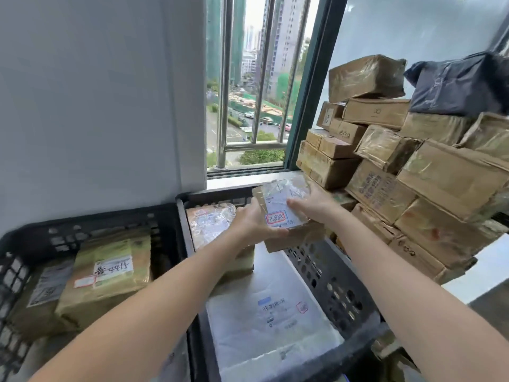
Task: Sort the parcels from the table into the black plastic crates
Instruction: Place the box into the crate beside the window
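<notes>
I hold a small brown cardboard parcel with a white label and a red stamp over the right black plastic crate. My left hand grips its left side and my right hand grips its right side. Inside that crate lie a taped brown parcel at the back and a white plastic mailer at the front. The left black crate holds a tan taped parcel and a brown one beside it.
A tall pile of brown cardboard parcels with a dark blue bag on top fills the table on the right. Behind the crates are a white wall and a barred window.
</notes>
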Tool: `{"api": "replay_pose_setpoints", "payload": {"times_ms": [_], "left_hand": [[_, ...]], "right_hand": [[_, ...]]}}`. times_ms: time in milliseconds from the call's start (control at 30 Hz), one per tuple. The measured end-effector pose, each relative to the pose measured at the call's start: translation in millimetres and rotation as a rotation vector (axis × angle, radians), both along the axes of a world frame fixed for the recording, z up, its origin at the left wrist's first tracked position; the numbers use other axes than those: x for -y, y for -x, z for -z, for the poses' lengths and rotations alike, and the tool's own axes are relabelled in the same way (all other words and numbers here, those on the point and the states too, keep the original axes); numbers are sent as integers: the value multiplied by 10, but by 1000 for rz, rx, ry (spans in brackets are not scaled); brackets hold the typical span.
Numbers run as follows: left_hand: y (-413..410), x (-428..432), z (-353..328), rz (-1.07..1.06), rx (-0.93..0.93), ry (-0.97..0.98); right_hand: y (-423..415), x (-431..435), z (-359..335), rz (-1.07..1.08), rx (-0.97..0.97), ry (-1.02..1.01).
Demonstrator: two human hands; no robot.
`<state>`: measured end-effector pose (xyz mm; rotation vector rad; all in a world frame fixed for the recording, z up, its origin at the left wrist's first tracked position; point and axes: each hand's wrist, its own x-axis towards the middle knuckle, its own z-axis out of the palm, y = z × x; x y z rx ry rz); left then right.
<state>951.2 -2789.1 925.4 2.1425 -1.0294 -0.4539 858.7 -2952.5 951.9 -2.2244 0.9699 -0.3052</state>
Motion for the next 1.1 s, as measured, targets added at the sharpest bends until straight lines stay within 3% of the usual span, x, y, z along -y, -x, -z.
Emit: {"api": "replay_pose_setpoints", "payload": {"times_ms": [133, 433, 800, 1000, 1100], "left_hand": [[6, 220, 172, -95, 165, -164], [-177, 503, 446, -194, 386, -373], [-537, 743, 841, -110, 563, -709], [-582, 883, 876, 1, 611, -961], [-629, 936, 811, 52, 639, -1073]], "right_hand": [[-191, 281, 305, -59, -145, 76], [-630, 321, 676, -217, -148, 250], [-966, 448, 1234, -317, -266, 222], [-992, 596, 1468, -499, -301, 176], [-1017, 624, 1494, -555, -402, 254]]}}
